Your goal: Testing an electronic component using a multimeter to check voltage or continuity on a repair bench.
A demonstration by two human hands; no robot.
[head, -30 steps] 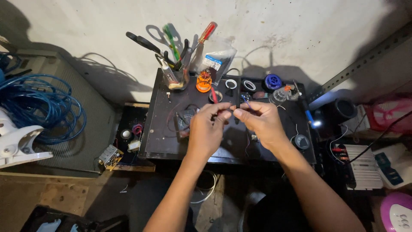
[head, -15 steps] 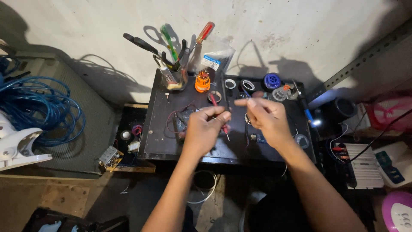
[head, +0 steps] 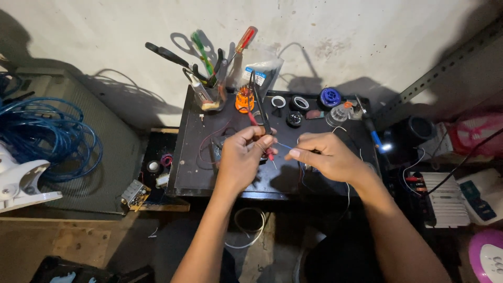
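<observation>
Both hands (head: 285, 154) now farther apart.

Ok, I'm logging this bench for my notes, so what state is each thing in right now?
left hand: closed around a red and a black probe.
right hand: pinching a thin wire.
probes: held together, handles pointing up and away.
thin wire: stretched between the two hands.
tool holder: upright, full of tools.
blue cable: coiled, lying at far left.
small light: on.
</observation>
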